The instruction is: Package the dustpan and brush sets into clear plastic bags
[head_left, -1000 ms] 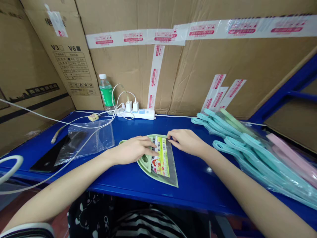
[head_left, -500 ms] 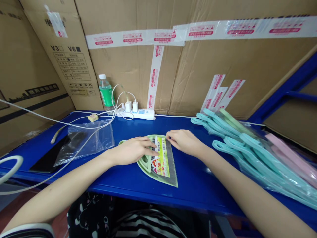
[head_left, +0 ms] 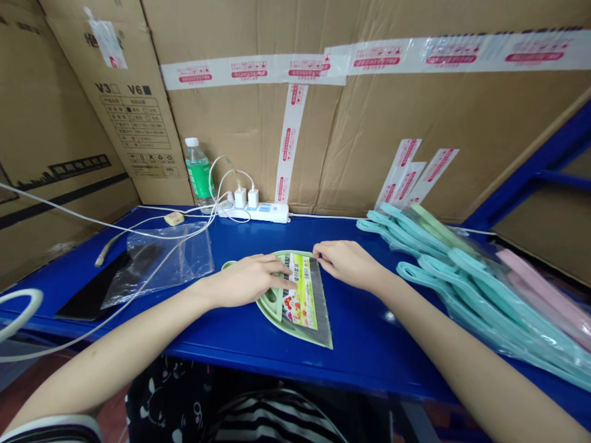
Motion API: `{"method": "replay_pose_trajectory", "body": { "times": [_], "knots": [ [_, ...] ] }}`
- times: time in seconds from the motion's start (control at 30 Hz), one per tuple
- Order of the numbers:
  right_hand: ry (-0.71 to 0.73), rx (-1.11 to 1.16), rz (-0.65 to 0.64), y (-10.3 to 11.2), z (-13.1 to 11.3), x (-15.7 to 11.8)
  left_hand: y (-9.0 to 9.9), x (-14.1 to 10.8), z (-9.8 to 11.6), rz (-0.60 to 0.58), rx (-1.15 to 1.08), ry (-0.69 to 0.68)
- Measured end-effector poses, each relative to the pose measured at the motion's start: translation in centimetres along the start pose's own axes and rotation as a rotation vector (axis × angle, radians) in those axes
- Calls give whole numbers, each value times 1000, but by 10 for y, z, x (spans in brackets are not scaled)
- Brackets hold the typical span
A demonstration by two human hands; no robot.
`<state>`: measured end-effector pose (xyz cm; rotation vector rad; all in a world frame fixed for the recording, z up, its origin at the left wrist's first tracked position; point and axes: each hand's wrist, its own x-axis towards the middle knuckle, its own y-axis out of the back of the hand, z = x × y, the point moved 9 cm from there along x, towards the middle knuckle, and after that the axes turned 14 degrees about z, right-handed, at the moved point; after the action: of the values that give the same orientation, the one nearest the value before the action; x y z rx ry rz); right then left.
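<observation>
A small light green dustpan [head_left: 323,337] lies flat on the blue table in front of me, its straight grey edge to the right. Nested in it is a green brush [head_left: 276,309], and a yellow and white printed label [head_left: 302,295] covers its middle. My left hand [head_left: 252,280] rests across the dustpan's left part, fingers spread over the brush and the label's edge. At the far right corner of the dustpan, my right hand [head_left: 339,261] is closed in a pinch. What sits between those fingertips is hidden.
At right lie turquoise strap-like pieces [head_left: 480,295] and a pink one [head_left: 545,295] in clear plastic. Back left stand a bottle [head_left: 199,175] and a power strip [head_left: 272,213] with white cables. A plastic bag [head_left: 170,258] partly covers a black flat object [head_left: 87,295]. Cardboard walls the back.
My right hand has shifted very slightly to the right at the dustpan's corner. The left hand and the dustpan look almost unchanged.
</observation>
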<state>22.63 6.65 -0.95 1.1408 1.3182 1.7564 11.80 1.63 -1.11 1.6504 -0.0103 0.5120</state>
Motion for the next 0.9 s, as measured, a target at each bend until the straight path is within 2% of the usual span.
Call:
{"method": "replay_pose_trajectory", "body": {
  "times": [0.57,0.9],
  "knots": [
    [-1,22,-4,0,-1,-1,-2,-1,-1,-1,-19,18],
    [27,81,56,0,-6,-1,-2,0,-1,-16,-17,14]
  ]
}}
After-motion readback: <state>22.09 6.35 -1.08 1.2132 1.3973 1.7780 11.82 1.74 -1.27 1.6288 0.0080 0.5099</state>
